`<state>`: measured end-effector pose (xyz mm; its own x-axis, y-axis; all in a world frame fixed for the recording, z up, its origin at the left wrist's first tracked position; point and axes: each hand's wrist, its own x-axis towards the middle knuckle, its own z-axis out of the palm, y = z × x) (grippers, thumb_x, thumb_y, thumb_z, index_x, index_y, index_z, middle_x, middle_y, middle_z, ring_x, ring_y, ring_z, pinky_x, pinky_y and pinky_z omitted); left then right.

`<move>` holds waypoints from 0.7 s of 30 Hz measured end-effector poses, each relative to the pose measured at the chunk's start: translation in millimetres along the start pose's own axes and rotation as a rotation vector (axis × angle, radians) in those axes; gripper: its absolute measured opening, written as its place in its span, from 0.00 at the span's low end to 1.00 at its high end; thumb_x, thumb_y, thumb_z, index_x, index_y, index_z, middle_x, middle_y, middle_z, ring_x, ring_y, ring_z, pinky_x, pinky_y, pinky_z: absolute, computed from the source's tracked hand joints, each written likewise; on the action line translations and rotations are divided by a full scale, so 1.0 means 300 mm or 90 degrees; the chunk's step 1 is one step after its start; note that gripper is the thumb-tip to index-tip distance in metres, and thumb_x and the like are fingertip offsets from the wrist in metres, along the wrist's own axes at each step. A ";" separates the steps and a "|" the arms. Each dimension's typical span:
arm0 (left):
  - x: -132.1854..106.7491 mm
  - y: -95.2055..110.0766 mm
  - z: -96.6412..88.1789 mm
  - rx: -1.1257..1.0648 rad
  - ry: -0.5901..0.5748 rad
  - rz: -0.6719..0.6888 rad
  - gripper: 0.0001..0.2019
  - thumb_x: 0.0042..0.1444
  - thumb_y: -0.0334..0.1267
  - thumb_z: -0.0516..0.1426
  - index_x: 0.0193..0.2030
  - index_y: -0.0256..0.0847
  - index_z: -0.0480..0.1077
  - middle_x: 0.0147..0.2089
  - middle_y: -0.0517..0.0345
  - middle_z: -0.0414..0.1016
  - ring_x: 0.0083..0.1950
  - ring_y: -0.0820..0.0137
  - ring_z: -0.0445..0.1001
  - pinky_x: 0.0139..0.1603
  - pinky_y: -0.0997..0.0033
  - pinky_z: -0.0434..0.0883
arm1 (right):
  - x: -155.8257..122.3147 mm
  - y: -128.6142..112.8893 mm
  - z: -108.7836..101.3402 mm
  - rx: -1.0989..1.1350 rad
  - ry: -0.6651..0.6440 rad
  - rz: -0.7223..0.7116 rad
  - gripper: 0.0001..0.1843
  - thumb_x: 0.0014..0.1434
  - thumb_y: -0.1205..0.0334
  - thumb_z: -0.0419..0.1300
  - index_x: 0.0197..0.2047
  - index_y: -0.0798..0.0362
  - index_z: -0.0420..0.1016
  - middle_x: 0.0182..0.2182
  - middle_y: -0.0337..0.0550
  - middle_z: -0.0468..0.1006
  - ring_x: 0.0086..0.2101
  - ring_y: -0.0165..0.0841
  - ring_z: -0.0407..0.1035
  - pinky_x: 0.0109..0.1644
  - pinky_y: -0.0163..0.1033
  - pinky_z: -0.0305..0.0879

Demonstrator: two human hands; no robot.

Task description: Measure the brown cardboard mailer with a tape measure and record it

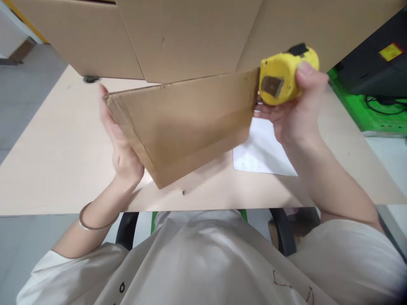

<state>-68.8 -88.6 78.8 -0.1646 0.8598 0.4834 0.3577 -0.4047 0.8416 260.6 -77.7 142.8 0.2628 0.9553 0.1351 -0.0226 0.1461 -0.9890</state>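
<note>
Paper (254,146): white sheet on the counter (47,169), right of centre toward the front edge, rows of tiny print on it, way too small to read
Label (391,52): yellow and red, on the dark case (365,67) past the counter's right edge, too blurry to make out
Shirt (197,258): off-white cloth, one black "o"-ish symbol plus some thin dark red linework
Squiggle (183,192): tiny black thing by the counter's front edge, can't tell if it's a mark or a scrap
Cardboard box (190,118): plain brown, flat-sided, kinda worn along the edges, tilted over the middle of the counter between both hands; can't tell if its near corner touches down
Tape measure (286,70): chunky rounded yellow body, black bit on top, brownish patch on the side, right at the box's far right corner
Left grip (124,156): hanging onto the box's left end, thin shiny bangle (81,218) on that wrist
Right grip (295,114): wrapped round the tape measure, thumb on top, fingertips by the box's right end
Back edge: big smooth brown cartons (190,38), with a roundish grommet (91,79) near the back left corner
Off the right edge: bright green ledge (378,118), loopy black cable
</note>
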 end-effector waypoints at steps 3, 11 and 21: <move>-0.022 0.033 0.028 -0.080 -0.008 0.303 0.44 0.64 0.78 0.54 0.83 0.73 0.52 0.85 0.70 0.62 0.87 0.54 0.64 0.87 0.46 0.62 | 0.126 0.061 0.061 -0.074 -0.034 -0.003 0.30 0.70 0.29 0.49 0.50 0.44 0.77 0.46 0.48 0.82 0.43 0.43 0.80 0.43 0.44 0.81; -0.242 -0.005 0.172 -0.021 -0.039 0.540 0.35 0.70 0.58 0.63 0.80 0.69 0.56 0.81 0.55 0.68 0.85 0.51 0.66 0.82 0.34 0.72 | 0.205 0.284 0.216 -0.382 -0.178 -0.097 0.53 0.64 0.12 0.42 0.71 0.43 0.72 0.63 0.55 0.80 0.64 0.54 0.75 0.53 0.52 0.78; -0.235 0.000 0.166 -0.065 -0.140 0.430 0.28 0.75 0.68 0.48 0.74 0.63 0.64 0.64 0.54 0.77 0.76 0.55 0.76 0.78 0.42 0.77 | 0.261 0.125 0.078 -0.339 -0.170 -0.075 0.41 0.69 0.23 0.42 0.63 0.44 0.76 0.55 0.55 0.82 0.50 0.51 0.78 0.44 0.51 0.72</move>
<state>-11.3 -133.8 32.7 0.2554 0.4491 0.8562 0.2262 -0.8888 0.3986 257.7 8.7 117.8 -0.0188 0.9821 0.1873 0.4955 0.1719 -0.8514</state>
